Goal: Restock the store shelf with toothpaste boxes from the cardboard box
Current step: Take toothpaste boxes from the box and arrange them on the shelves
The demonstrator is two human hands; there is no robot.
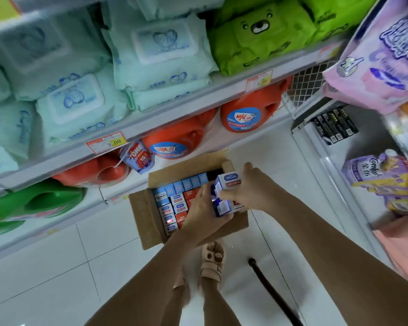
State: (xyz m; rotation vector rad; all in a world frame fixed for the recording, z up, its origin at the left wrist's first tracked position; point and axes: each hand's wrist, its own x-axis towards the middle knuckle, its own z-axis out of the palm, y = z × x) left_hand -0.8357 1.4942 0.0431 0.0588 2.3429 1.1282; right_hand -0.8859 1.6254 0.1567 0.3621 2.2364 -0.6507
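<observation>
Step in hand: the pick. My left hand [204, 209] and right hand [250, 188] clasp a bundle of toothpaste boxes [225, 192] from either side, just above the open cardboard box [144, 222] on the floor, which holds many more. Next move, in my judgement: lift clear, keep the bundle squeezed tight and carry it to the store shelf [186, 105]. The exact slot is not evident.

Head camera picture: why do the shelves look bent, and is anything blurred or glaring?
In the head view the shelf edge bows from the wide-angle lens; the wipe packs at the upper left are smeared, while the toothpaste boxes held in the left hand and right hand look sharper; the light is even, with only soft sheen on the floor tiles.
</observation>
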